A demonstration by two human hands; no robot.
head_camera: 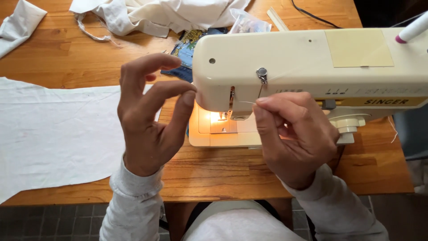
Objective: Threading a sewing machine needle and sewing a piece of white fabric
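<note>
Work in hand: we are threading a cream sewing machine (312,58) that stands on the wooden bench (214,174).
Right hand: our right hand (294,134) is in front of the machine head; thumb and forefinger are pressed together on a thin white thread (246,102), with its short free end pointing left.
Left hand: our left hand (149,111) is raised just left of the machine head. The fingers are curved and apart, and they hold nothing that we can see; the fingertips are close to the edge of the machine.
Thread: it seems to come down from the small metal guide (262,73) on the front of the machine to our right fingertips. It is very fine, so we cannot follow all its way.
Needle area: the small lamp is on and lights the needle plate (220,122). The needle itself is too small to tell.
Progress: we judge that the upper path is already passed, because the thread hangs from the guide. The lower guides and the needle eye look not yet done.
Cloth: a large white cloth (53,134) lies flat on the bench at the left, well apart from the needle plate, and not under the presser foot.
Further back: a heap of white fabric (156,15) and a blue patterned piece (189,47) lie behind the machine.
</note>
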